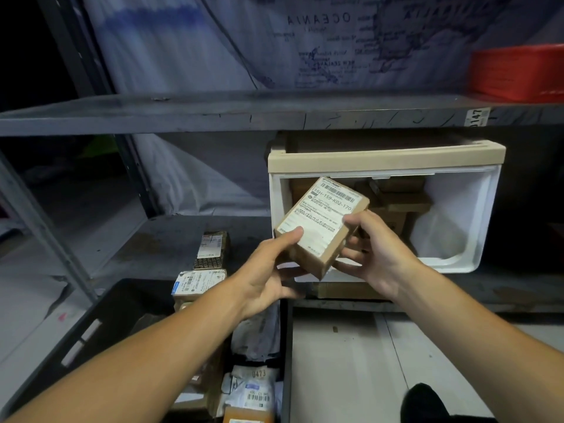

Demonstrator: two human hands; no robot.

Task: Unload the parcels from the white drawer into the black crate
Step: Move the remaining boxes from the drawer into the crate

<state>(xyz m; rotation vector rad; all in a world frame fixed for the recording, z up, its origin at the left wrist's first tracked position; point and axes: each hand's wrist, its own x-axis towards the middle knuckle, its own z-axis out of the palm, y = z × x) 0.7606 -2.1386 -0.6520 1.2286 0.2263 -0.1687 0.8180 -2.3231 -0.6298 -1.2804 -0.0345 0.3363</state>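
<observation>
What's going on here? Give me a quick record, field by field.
In hand: cardboard parcel with a white label, held by both the left hand and right hand
Source: white drawer, open, more brown parcels inside
Destination: black crate, lower left, already holding parcels
Shelf above: red bin

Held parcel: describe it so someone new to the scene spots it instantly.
Find the white drawer on the metal shelf. In front of its open mouth, left hand and right hand grip a small brown cardboard box. Unlike the parcels in the black crate, it is raised and tilted, white label up.
</observation>
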